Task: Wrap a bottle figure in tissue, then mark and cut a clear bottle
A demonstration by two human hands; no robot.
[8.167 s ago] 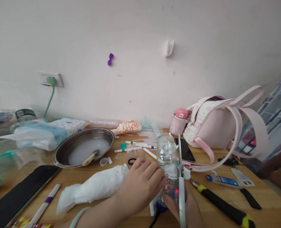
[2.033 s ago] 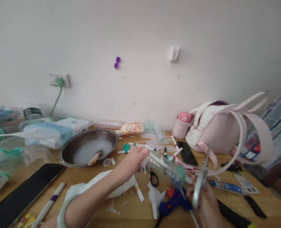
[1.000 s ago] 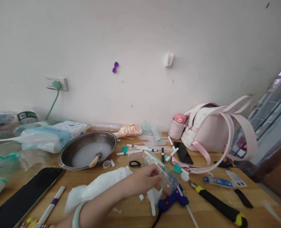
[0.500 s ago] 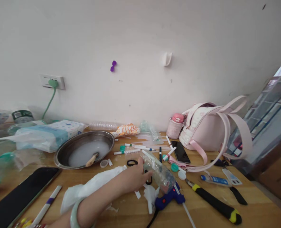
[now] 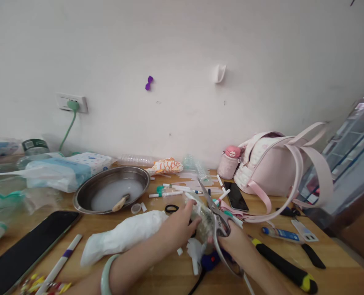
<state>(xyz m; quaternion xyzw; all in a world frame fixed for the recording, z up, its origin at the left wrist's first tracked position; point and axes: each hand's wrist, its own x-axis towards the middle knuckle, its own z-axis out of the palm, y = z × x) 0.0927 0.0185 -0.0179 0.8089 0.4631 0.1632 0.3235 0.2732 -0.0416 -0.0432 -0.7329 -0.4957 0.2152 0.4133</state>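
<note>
My left hand point(image 5: 179, 223), with a pale green bangle behind its wrist, reaches across the middle of the table. Its fingers are closed on a clear plastic bottle point(image 5: 204, 213), part of which they hide. Metal scissors point(image 5: 209, 200) are in my right hand point(image 5: 233, 237), their blades pointing up and away over the bottle. One large handle loop hangs down toward me. A blue glue gun point(image 5: 211, 261) lies beneath, partly covered by the scissors. Beside my left forearm rests a white wrapped, fish-like form point(image 5: 126, 233).
A metal bowl point(image 5: 80, 200) of cloudy liquid holds a wooden-handled brush point(image 5: 120, 203). Markers point(image 5: 166, 194) and plastic scraps lie behind the hands. At right are a pink backpack point(image 5: 268, 172), a phone point(image 5: 235, 196) and a black-yellow cutter point(image 5: 280, 264). A larger phone point(image 5: 31, 250) lies left.
My right hand has come into view holding the scissors, which now cross over the bottle and glue gun. My left hand has stayed at the bottle. The view has shifted slightly.
</note>
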